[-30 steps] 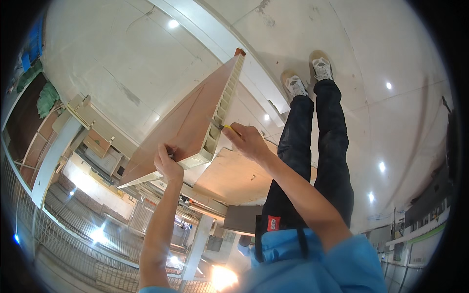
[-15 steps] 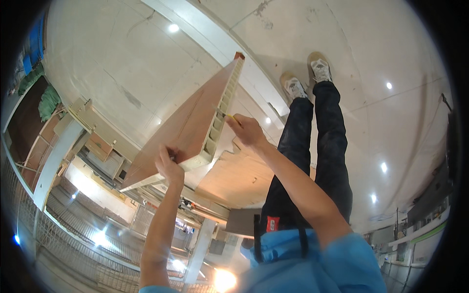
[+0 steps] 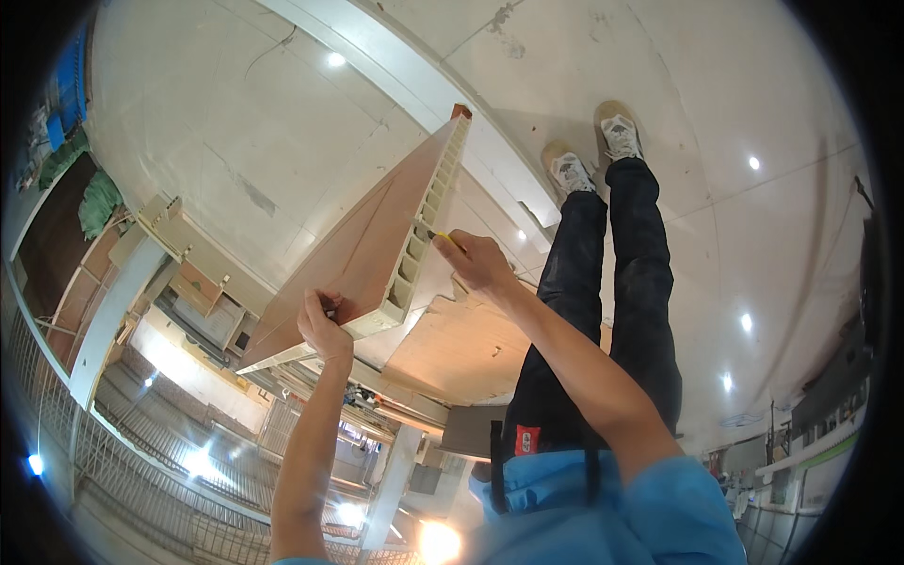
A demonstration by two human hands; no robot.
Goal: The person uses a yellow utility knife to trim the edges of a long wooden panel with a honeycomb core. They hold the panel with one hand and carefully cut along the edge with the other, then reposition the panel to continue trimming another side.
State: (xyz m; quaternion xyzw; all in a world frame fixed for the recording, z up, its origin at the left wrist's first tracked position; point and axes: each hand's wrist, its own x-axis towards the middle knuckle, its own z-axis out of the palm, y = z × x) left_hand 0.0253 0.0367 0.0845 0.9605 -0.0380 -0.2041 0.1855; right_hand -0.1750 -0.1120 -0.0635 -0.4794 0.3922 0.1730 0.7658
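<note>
1. Head view: a long brown panel (image 3: 363, 254) with a pale hollow-cell edge stands tilted in the middle of the picture. It runs from its reddish far corner, near the white floor stripe (image 3: 414, 89), down toward the workbench at the lower left.

2. The left hand (image 3: 323, 327) is closed around the near lower corner of the panel. The fingers wrap over the brown face, and the pale cut end lies just beside the hand on its right.

3. The right hand (image 3: 478, 264) is closed on a small yellow tool (image 3: 443, 236). The tip of the tool touches the hollow-cell edge about halfway along the panel. What kind of tool it is, I cannot tell; most of it is hidden in the fist.

4. The panel lies between the two hands: the left one at its near end, the right one at its side edge, a little farther away.

5. Below the right hand lies a flat light-brown board (image 3: 461, 344), partly under the panel.

6. On the right, the person's dark trousers (image 3: 612, 301) and two pale shoes (image 3: 593, 151) are near the far end of the panel but apart from it.

7. On the left side of the panel there is the glossy floor (image 3: 235, 113). At the lower left the room is crowded with beige frames (image 3: 174, 235) and metal railings (image 3: 141, 461).

8. A blue sleeve (image 3: 659, 513) fills the lower right edge.
</note>
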